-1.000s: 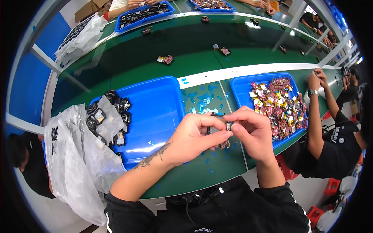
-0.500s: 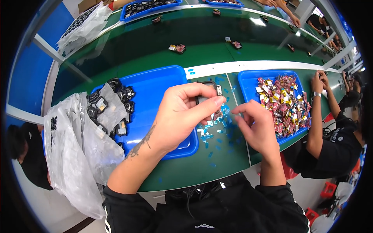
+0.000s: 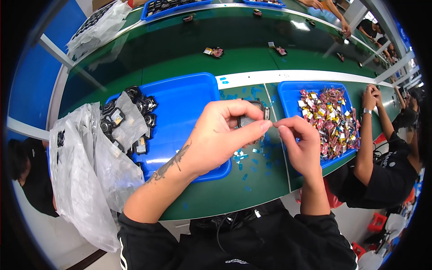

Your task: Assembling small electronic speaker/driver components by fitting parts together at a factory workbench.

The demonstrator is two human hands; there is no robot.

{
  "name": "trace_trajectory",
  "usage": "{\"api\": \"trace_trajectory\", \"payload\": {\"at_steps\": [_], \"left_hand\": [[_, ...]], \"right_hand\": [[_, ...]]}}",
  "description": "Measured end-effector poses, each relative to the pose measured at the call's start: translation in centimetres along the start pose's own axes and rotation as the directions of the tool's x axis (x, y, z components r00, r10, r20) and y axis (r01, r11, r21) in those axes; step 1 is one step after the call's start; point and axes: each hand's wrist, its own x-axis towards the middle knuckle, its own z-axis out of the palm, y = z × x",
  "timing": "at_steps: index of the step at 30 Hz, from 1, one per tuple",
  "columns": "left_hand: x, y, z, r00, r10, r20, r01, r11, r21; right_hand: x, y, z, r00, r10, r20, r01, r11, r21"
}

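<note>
Nearest to me, the person's black jacket (image 3: 270, 238) meets the edge of the green tabletop (image 3: 207, 202), and two bare hands work above it. The left hand (image 3: 225, 128) grips a small black casing (image 3: 246, 120) between thumb and forefinger, holding it up in front of the chest, between two blue trays. The right hand (image 3: 301, 144) has its thumb and forefinger drawn together just beside the casing's pale end; whether they pinch something tiny, I cannot tell. Little blue film scraps (image 3: 240, 166) lie scattered on the tabletop beneath. In the left tray (image 3: 184, 96), black casings (image 3: 146, 104) crowd the left side, partly under crumpled translucent plastic bags (image 3: 81, 180) that spill over its rim. The right tray (image 3: 290, 96) holds a heap of reddish circuit boards (image 3: 330, 121) with yellow and silvery parts. To the right, a co-worker in black, wearing a wristwatch (image 3: 367, 110), brings both hands together. Past a white strip (image 3: 252, 77), small assemblies (image 3: 216, 52) sit spaced out on a dark green surface (image 3: 175, 58), and beyond them another blue tray (image 3: 177, 11) carries black pieces.
</note>
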Motion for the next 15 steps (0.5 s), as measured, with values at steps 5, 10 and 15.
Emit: {"api": "trace_trajectory", "payload": {"at_steps": [5,10,15], "left_hand": [[-0.1,-0.8,0.6,0.978,-0.161,0.135,0.162,0.987,0.006],[0.1,-1.2,0.6,0.942,-0.204,0.266,0.214,0.977,-0.011],[0.0,-1.5,1.0,0.99,-0.136,0.039,0.134,0.99,0.034]], "right_hand": [[0.2,-0.7,0.0,0.994,-0.101,0.04,0.06,0.812,0.581],[0.1,-0.5,0.2,0.975,-0.196,0.108,0.089,0.781,0.618],[-0.3,-0.6,0.0,0.994,-0.066,-0.091,0.112,0.617,0.779]]}}
